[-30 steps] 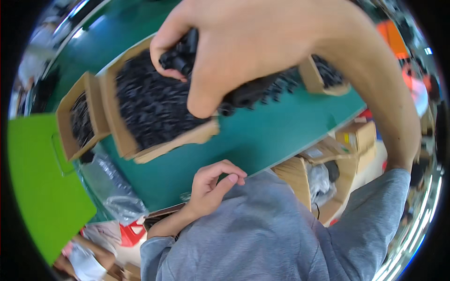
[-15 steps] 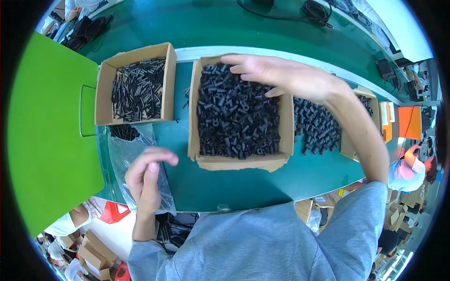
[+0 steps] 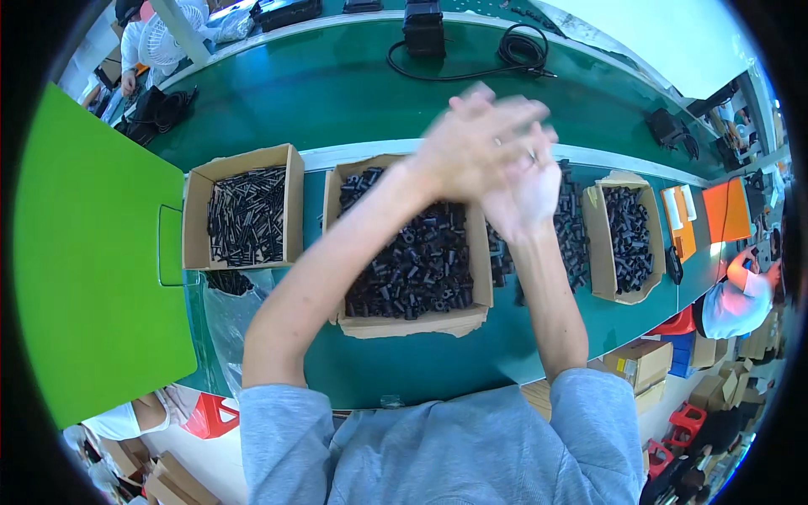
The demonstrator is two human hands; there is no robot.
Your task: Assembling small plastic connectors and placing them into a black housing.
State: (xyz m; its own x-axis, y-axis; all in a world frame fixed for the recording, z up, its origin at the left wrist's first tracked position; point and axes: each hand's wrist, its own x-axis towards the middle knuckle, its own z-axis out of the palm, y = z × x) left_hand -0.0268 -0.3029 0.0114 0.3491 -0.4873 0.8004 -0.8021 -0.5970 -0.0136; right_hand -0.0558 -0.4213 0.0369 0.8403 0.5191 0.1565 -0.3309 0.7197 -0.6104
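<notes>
My left hand [image 3: 459,151] and my right hand [image 3: 530,189] meet above the far edge of the middle cardboard box [image 3: 404,326]. They overlap and are blurred by motion. Their fingers look stretched out and spread, and nothing shows in either hand. Short black tubular parts [image 3: 412,269] fill the box beneath, some with ring-shaped ends. More of these dark parts [image 3: 574,240] lie in a pile on the table to the right of the box, partly hidden by my right forearm.
A left cardboard box [image 3: 294,206] holds thin black pins. Beside it lie a clear plastic bag [image 3: 227,324] and a green panel [image 3: 101,252]. To the right stands a smaller box [image 3: 599,244] of black parts. Behind are a coiled cable [image 3: 522,50] and a white fan [image 3: 164,38].
My left hand has risen from near the plastic bag to meet my right hand. The right hand has turned upright. The view has shifted, showing more of the far table.
</notes>
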